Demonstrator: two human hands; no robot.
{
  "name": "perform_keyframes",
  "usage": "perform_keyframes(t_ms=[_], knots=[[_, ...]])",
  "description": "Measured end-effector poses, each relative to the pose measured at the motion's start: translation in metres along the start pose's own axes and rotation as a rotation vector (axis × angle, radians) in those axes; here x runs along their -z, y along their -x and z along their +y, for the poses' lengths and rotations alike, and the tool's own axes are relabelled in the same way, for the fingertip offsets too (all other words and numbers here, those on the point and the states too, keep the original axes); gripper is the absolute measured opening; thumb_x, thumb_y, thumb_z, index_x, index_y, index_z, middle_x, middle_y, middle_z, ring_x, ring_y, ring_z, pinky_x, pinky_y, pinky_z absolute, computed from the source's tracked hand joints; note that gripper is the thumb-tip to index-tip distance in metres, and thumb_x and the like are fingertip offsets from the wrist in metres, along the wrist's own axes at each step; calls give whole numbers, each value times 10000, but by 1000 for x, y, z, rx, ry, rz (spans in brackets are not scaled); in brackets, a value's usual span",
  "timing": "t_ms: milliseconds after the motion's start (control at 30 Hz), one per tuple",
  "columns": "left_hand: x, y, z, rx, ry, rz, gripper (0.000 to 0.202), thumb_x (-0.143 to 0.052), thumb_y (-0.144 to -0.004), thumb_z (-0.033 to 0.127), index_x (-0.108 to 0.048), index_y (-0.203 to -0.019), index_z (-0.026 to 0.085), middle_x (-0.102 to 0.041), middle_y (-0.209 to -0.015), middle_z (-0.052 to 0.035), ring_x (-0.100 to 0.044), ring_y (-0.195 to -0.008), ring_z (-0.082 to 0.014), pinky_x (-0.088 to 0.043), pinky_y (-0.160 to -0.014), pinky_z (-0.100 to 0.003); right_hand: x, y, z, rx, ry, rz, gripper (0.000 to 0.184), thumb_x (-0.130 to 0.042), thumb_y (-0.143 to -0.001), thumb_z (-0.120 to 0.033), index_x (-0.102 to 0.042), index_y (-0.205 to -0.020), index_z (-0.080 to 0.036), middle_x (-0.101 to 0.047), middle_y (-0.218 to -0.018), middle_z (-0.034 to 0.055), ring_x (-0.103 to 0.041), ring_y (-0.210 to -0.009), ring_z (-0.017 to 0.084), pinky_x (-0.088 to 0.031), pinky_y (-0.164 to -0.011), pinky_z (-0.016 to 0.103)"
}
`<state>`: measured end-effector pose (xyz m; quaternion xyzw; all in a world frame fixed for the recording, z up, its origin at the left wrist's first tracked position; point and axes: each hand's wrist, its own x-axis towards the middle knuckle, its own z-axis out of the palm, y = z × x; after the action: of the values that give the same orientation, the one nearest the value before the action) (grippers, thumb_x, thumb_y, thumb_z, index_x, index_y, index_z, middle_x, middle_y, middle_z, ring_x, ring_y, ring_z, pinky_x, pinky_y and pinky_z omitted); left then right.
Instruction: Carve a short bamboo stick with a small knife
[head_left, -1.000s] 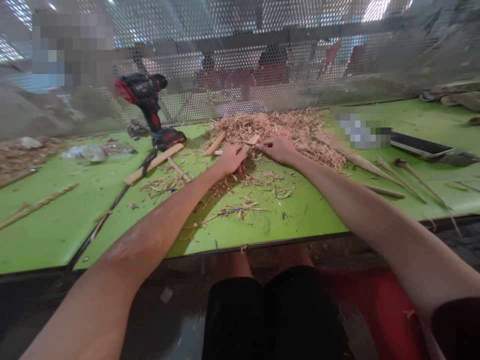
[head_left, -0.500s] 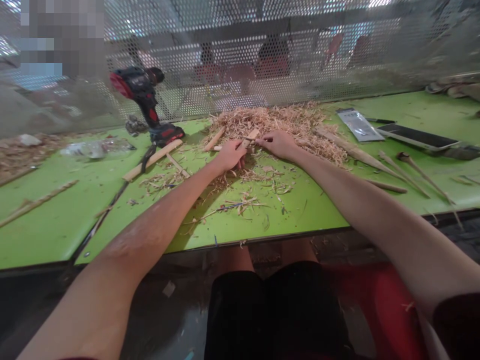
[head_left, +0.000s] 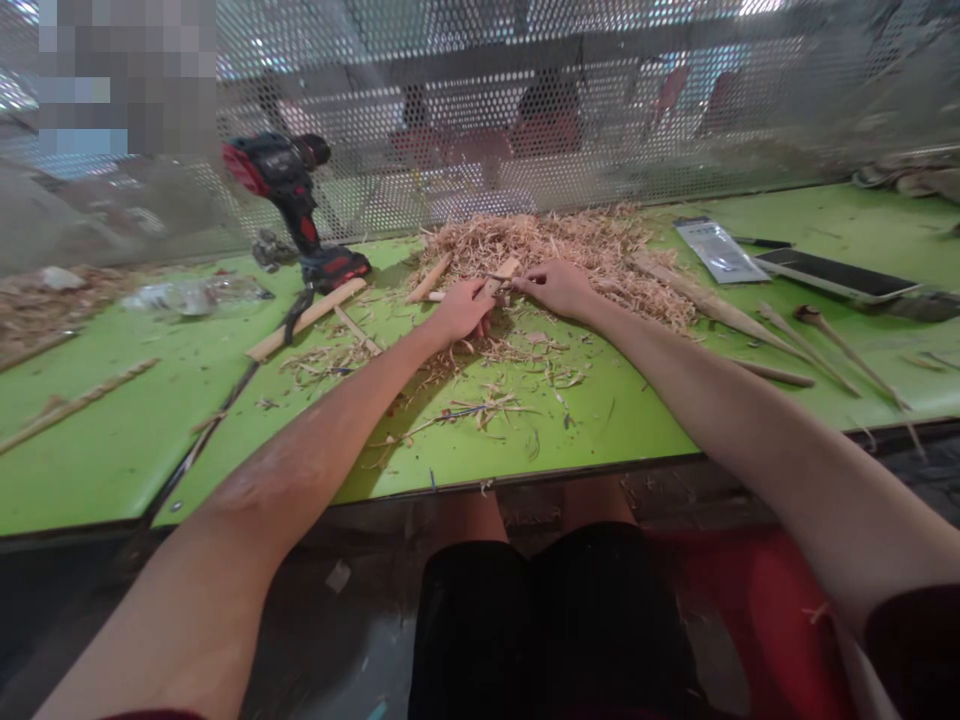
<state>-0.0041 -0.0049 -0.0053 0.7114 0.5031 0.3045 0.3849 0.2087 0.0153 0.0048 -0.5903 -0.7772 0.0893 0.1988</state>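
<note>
Evidently fine handwork in hand: both hands closed on small pieces

Left hand (head_left: 459, 308): fingers shut around the near end of a pale wood piece (head_left: 508, 267), whose flat far end projects beyond the grip, away from the wearer. Right hand (head_left: 559, 288): thumb and fingertips drawn together, apparently pinching the right end of a thin dark strip (head_left: 499, 277). The strip crosses the wood piece; whether it is a blade or stock is too small to tell.

Step in hand, as judged: working the strip against the wood, the left hand bracing and the right guiding. The next move would call for a firm left hold and a light, level pull from the right, fingertips clear of any edge.

Position: the wood piece lies between the hands, touching the left and just beside the right fingertips, at the near edge of a heap of shavings (head_left: 525, 235) on the green worktop (head_left: 615, 410). A cordless drill (head_left: 289, 200) stands upright to the left, well apart from both hands.
</note>
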Motion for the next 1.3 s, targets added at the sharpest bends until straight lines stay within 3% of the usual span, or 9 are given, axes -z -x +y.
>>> perform_keyframes(t_ms=[300,533,667,867,1133,1300], knots=[[0,0,0,6,-24,8,143,-565,-1036,95,-612,-921,165,-576,-533,54,-514,-415,-88,-379,-488,-226,-3,0,1,-22,-31,15,580,-561,-1071,-656,-878,-1113,-173,-752,-867,90,-540,-712,164,-347,-667,298],[2,-1,-3,-31,-48,-15,83,-579,-1062,181,-655,-1047,150,-584,-544,50,-518,-420,-98,-388,-495,-235,-3,-3,5,-83,-45,111,533,-582,-1073,-584,-880,-1047,-142,-711,-791,74,-508,-680,156,-318,-649,296],[2,-1,-4,-44,-44,-38,81,-596,-1067,211,-639,-1020,161,-586,-549,46,-525,-425,-100,-391,-497,-234,-3,-4,9,-11,-111,64,589,-569,-1054,-639,-847,-950,-130,-666,-755,57,-482,-679,150,-319,-658,293],[0,1,2,-31,-51,-16,125,-581,-1050,136,-594,-934,180,-566,-537,56,-521,-422,-102,-388,-503,-237,-5,-3,10,72,-171,26,648,-573,-1009,-720,-768,-800,-139,-547,-663,24,-426,-657,145,-295,-639,290],[1,0,0,-27,-24,-32,184,-596,-1079,241,-588,-904,186,-582,-558,42,-521,-434,-88,-382,-494,-227,-5,-4,11,-27,-128,90,646,-569,-1026,-705,-859,-971,-131,-634,-721,49,-475,-668,151,-317,-649,295],[1,-2,-4,-40,-1,-30,161,-590,-1081,255,-604,-937,184,-591,-577,40,-521,-439,-95,-394,-491,-236,-4,-2,10,27,-167,35,695,-560,-1023,-729,-876,-979,-112,-626,-703,53,-432,-665,149,-309,-649,301]])
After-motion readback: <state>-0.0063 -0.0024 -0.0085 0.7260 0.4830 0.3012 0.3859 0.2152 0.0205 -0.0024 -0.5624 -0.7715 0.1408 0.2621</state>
